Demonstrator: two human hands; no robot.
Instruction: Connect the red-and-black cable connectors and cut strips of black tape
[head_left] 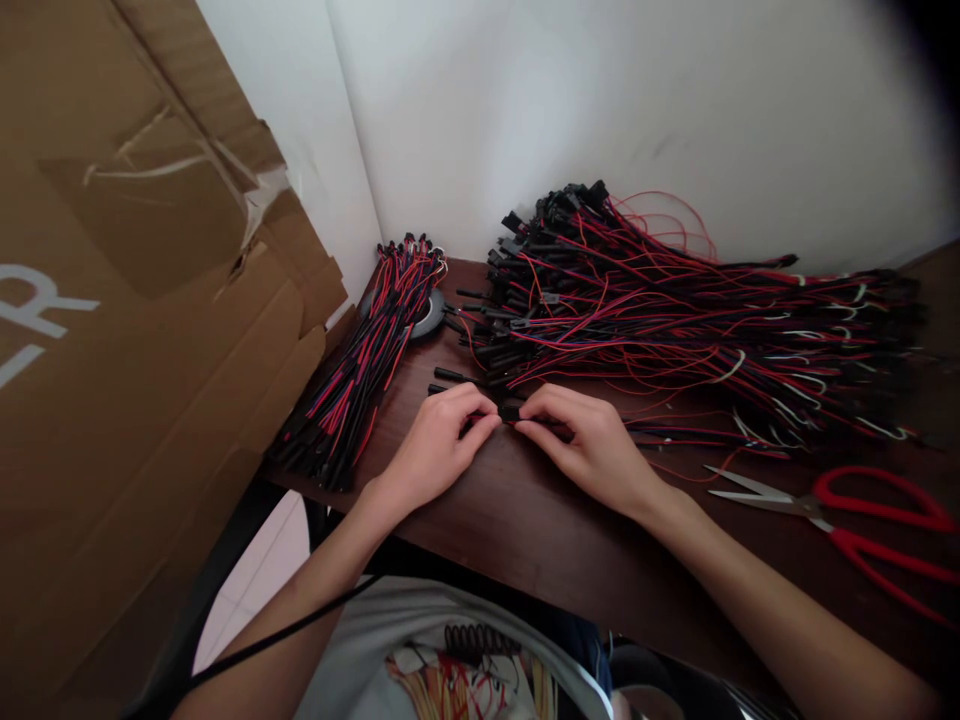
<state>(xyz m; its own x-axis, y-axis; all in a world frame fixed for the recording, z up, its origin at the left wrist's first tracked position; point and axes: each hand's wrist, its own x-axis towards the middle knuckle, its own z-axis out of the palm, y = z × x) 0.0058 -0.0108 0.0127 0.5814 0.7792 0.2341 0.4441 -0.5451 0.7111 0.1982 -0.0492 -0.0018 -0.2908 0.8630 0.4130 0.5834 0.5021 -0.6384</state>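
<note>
Between my two hands is a small black wire connector (510, 413) with red and dark leads. My left hand (444, 440) pinches at its left side, thumb and forefinger pressed together. On the other side my right hand (583, 440) grips its right end, with wires running off behind the hand. The fingers hide most of the connector, so I cannot see how its parts fit. Just beyond my hands lies a big heap of red and black wire leads (645, 320) with black plugs at the left end.
A narrower bundle of leads (367, 370) lies at the left, over a grey tape roll (429, 316). Open scissors (817, 505) with red handles rest at the right. A large cardboard box (150, 350) stands left of the brown table (510, 530); a white wall is behind.
</note>
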